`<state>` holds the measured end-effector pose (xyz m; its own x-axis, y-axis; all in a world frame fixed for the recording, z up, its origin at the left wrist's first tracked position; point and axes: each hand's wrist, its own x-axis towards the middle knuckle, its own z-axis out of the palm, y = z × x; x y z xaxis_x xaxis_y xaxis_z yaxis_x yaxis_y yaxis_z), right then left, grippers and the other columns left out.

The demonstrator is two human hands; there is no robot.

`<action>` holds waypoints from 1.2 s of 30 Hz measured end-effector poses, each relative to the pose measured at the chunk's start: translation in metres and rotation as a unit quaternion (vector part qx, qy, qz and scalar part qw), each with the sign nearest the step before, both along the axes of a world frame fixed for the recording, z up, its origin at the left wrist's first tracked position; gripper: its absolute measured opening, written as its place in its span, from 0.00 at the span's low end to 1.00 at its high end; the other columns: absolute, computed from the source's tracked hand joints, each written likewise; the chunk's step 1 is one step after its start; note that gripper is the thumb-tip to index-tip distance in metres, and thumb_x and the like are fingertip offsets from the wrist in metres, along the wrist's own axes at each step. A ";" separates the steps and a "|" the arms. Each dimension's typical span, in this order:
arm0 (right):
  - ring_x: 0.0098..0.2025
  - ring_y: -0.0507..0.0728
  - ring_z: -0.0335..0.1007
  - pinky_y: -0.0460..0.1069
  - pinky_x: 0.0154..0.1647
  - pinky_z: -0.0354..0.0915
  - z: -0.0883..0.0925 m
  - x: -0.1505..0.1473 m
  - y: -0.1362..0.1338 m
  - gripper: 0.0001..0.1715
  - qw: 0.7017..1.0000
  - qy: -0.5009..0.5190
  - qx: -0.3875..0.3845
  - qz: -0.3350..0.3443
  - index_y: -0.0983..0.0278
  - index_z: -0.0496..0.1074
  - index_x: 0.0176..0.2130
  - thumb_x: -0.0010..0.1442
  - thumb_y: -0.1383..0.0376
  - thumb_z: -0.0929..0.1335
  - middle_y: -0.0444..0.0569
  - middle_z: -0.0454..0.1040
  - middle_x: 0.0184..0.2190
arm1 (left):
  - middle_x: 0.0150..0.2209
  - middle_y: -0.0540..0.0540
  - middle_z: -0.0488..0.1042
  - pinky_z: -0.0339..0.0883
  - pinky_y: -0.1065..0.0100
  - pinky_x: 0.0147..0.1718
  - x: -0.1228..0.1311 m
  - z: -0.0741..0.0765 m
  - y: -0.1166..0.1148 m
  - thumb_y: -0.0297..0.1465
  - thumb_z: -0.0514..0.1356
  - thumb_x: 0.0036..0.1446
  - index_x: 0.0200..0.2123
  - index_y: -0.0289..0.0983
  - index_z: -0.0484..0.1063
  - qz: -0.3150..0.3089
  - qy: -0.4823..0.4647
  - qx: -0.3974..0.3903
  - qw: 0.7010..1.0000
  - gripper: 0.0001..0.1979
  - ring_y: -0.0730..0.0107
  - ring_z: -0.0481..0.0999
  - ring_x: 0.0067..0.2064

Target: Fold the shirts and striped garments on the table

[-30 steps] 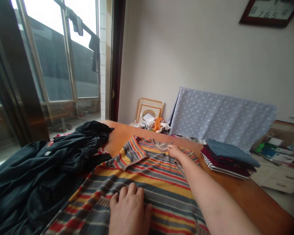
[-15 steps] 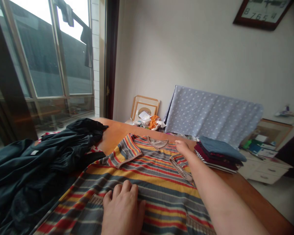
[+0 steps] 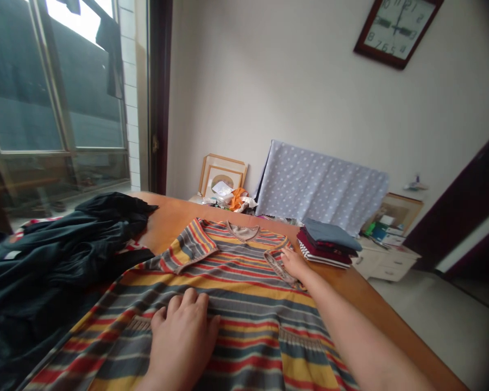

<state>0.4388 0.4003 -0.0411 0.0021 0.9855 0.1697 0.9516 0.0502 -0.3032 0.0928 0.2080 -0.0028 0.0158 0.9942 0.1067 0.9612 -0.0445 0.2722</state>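
A short-sleeved striped dress (image 3: 244,293) in red, yellow and grey lies spread out, its neckline pointing away from me and patch pockets at both sides. My left hand (image 3: 183,331) rests on its middle near the left pocket, fingers apart and slightly bent. Farther out, my right hand (image 3: 294,265) lies on the right sleeve (image 3: 274,259), fingers stretched over the cloth. Just beyond that hand sits a stack of folded clothes (image 3: 328,244), blue-grey on top with maroon and checked layers below.
A heap of dark clothes (image 3: 77,260) covers the table's left side. Behind the brown table (image 3: 175,209) stand a framed picture (image 3: 224,171), a pile with an orange bag (image 3: 238,199) and a dotted grey cloth (image 3: 318,182). A white cabinet (image 3: 391,263) stands at the right.
My right hand has moved from the dress's right shoulder down onto the right sleeve. My left hand stays on the middle of the dress. The view has turned to the right.
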 end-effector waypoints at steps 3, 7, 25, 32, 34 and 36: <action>0.62 0.61 0.66 0.54 0.64 0.58 0.012 0.005 -0.007 0.25 1.000 0.027 0.006 -0.008 0.63 0.74 0.58 0.68 0.61 0.59 0.55 0.74 0.58 | 0.49 0.41 0.71 0.57 0.43 0.52 0.000 0.001 0.000 0.40 0.54 0.60 0.44 0.42 0.74 -0.003 0.004 0.005 1.000 0.14 0.48 0.68 0.52; 0.55 0.60 0.73 0.52 0.57 0.64 0.025 0.010 -0.029 0.26 0.998 0.055 0.007 -0.023 0.62 0.75 0.54 0.70 0.59 0.56 0.52 0.79 0.52 | 0.49 0.40 0.71 0.59 0.45 0.50 -0.001 0.003 -0.001 0.41 0.54 0.61 0.44 0.42 0.74 -0.004 0.007 0.002 1.000 0.15 0.48 0.68 0.52; 0.74 0.63 0.41 0.59 0.72 0.45 0.005 -0.008 -0.157 0.38 0.998 0.000 0.001 -0.056 0.69 0.54 0.71 0.70 0.53 0.55 0.59 0.49 0.72 | 0.52 0.38 0.70 0.59 0.40 0.51 -0.003 0.000 -0.002 0.44 0.54 0.60 0.45 0.42 0.74 -0.013 0.002 0.014 1.000 0.18 0.44 0.66 0.55; 0.75 0.63 0.33 0.60 0.74 0.38 -0.005 -0.031 -0.234 0.45 0.996 -0.015 -0.059 0.063 0.64 0.49 0.73 0.68 0.41 0.55 0.52 0.42 0.74 | 0.54 0.37 0.69 0.60 0.41 0.51 -0.003 0.000 -0.002 0.45 0.53 0.60 0.46 0.42 0.74 -0.015 0.004 0.005 1.000 0.19 0.43 0.65 0.57; 0.75 0.63 0.31 0.61 0.74 0.37 -0.004 -0.031 -0.244 0.47 0.994 -0.020 -0.081 0.069 0.64 0.47 0.73 0.68 0.40 0.54 0.52 0.41 0.74 | 0.55 0.37 0.69 0.60 0.40 0.51 -0.004 0.000 -0.002 0.46 0.53 0.60 0.46 0.41 0.74 -0.018 0.004 0.006 1.000 0.19 0.43 0.65 0.57; 0.76 0.62 0.31 0.60 0.74 0.37 0.002 -0.029 -0.249 0.47 0.993 -0.018 -0.095 0.069 0.65 0.46 0.73 0.68 0.40 0.54 0.52 0.40 0.74 | 0.55 0.37 0.69 0.59 0.40 0.51 -0.004 0.000 -0.003 0.46 0.52 0.60 0.46 0.41 0.74 -0.022 0.003 0.009 1.000 0.20 0.42 0.65 0.57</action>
<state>0.4097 0.1515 -0.0392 -0.1386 0.9901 -0.0218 0.9500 0.1267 -0.2854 0.0889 0.2052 -0.0033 0.0597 0.9904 0.1251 0.9601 -0.0912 0.2643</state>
